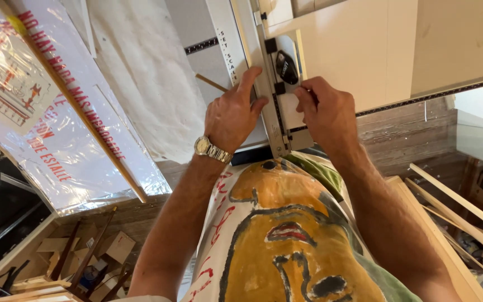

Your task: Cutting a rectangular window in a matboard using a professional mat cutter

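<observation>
The left hand (231, 114) presses flat, ungripping, against the long silver metal cutter rail (271, 106), steadying it. The right hand (325, 112) pinches the black-knobbed sliding cutter head (287, 70) over the cream mat board (364, 50).

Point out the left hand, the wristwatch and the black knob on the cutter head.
Left hand (231, 114), head view, back of hand.
Wristwatch (203, 146), head view, dial.
Black knob (287, 67), head view, its top.

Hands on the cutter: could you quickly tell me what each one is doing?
Left hand: open, fingers resting on the metal cutter rail.
Right hand: closed, pinching the cutter head.
</observation>
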